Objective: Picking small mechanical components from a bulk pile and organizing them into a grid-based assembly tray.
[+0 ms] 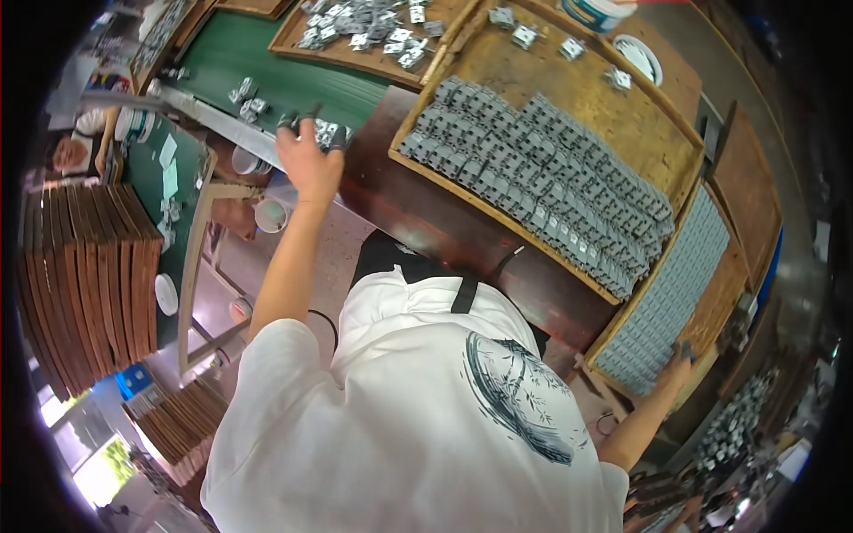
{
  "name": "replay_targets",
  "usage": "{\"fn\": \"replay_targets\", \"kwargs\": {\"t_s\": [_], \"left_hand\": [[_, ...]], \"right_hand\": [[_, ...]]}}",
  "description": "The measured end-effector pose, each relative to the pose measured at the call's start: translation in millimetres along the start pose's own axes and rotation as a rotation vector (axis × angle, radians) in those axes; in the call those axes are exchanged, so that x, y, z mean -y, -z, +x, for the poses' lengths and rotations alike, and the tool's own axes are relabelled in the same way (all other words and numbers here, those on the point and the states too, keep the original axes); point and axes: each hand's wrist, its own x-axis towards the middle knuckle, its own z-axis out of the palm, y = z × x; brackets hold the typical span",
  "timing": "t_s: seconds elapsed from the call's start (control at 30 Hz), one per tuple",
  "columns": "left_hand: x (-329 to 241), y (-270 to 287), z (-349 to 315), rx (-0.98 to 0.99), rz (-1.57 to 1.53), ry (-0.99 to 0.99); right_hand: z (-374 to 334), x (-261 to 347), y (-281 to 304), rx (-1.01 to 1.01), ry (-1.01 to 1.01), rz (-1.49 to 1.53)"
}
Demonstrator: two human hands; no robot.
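L hand (313, 169): fingers spread, silvery parts (326, 134) btwn tips | R hand (673, 377): can't tell grip, packed rows (666, 289) just beside | step: prob. gathering | next: calls for closing L fingers

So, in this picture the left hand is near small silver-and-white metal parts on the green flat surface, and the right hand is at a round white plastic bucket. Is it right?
Not quite: the head view shows the right hand at a shallow brown wooden tray holding rows of small grey parts, not at a bucket. The rest stands.
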Motion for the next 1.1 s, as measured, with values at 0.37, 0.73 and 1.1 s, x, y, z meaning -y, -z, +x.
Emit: {"fn": "replay_targets", "kwargs": {"t_s": [0.37, 0.73, 1.1], "left_hand": [[46, -57, 13, 0.256, 0.188, 0.139], [60, -95, 63, -0.007, -0.018, 0.106], [-69, -148, 173, 0.124, -0.15, 0.041]], "right_hand": [[-49, 53, -33, -0.07, 0.024, 0.323], [-102, 88, -86, 0.0, -0.008, 0.387], [-120, 118, -131, 0.126, 0.047, 0.436]]}}
